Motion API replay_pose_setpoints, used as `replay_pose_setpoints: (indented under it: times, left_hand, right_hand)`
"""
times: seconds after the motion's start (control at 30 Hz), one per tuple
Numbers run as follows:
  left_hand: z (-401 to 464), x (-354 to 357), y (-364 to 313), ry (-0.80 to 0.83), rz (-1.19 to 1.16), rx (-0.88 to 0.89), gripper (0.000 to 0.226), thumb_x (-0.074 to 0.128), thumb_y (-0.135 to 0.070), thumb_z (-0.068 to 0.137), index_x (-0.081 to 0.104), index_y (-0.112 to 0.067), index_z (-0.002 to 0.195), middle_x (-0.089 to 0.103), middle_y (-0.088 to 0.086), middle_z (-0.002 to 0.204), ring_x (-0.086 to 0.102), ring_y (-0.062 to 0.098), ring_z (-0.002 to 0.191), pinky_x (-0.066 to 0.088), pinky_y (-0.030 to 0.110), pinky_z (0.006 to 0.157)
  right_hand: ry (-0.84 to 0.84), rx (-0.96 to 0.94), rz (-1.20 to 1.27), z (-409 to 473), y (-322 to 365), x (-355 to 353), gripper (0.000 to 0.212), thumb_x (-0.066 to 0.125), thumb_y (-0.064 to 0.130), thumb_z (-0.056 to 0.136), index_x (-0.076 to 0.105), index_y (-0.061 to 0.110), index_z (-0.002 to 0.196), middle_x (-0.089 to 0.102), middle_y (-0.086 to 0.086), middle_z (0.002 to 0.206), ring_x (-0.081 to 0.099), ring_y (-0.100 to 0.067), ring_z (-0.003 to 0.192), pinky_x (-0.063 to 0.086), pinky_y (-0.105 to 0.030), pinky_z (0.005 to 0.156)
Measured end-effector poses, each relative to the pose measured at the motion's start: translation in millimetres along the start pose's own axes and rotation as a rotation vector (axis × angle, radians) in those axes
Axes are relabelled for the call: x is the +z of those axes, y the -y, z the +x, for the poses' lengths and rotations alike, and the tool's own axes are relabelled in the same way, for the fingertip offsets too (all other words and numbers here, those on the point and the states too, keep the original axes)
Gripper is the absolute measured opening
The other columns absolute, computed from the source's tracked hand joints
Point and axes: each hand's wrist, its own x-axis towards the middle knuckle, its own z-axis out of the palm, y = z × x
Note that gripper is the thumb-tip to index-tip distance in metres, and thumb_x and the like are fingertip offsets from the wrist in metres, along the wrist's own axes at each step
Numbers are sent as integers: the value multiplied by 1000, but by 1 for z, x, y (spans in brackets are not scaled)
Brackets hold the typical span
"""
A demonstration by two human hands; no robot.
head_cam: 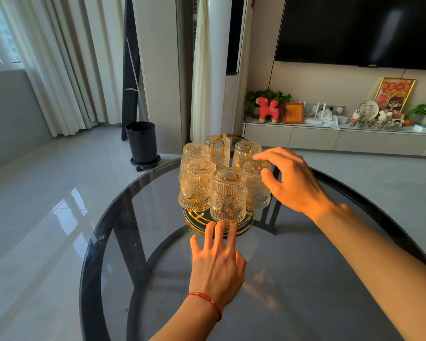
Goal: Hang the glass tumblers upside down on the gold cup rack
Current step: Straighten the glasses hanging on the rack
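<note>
At lower centre, the left hand (217, 263) is laid flat, fingers released, on the round smoked-glass bench (103, 242), fingertips hiding the rack base (194, 221). Mid-frame, six ribbed tumblers (228, 194) are hung inverted; the rightmost tumbler (256, 190) is grasped by the right hand (290, 179).

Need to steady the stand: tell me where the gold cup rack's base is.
In the head view, the rack's base sits mid-table on the glass table, beneath the hanging tumblers, with the left hand fingertips touching its near edge.

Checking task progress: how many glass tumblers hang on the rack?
6: front centre, front left, front right, back left, back centre, back right. None seems hidden.
</note>
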Motion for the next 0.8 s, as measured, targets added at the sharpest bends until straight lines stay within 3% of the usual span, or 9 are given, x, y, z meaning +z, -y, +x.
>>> replay_pose_setpoints:
  times: [0.2,0.4,0.57,0.8]
  left_hand:
    - [1,2,0,-4,-8,-3,62,43,-40,91,38,-19,149,45,10,146,35,34,139,39,66,103]
    - [1,3,1,-1,-11,-6,62,44,-41,91,38,-20,149,45,9,146,35,33,139,38,65,105]
    - [2,3,1,1,-4,-8,62,40,-41,92,35,-20,150,42,8,147,32,32,140,36,64,106]
    - [2,1,1,15,8,-10,62,39,-41,93,33,-20,151,41,8,148,31,32,141,36,63,107]
  right_hand:
    - [93,-34,-101,-18,1,5,47,64,23,96,60,22,143,57,0,148,45,-21,142,34,-46,116]
    - [90,12,-93,-24,-2,3,46,62,24,98,58,25,144,56,3,151,43,-20,143,33,-46,117]
    - [68,75,-42,-30,-7,-1,46,46,33,100,59,25,143,56,3,150,44,-19,143,36,-48,115]
    - [81,75,-86,-35,-8,-1,49,42,34,101,54,23,148,50,0,156,33,-20,152,30,-48,119]
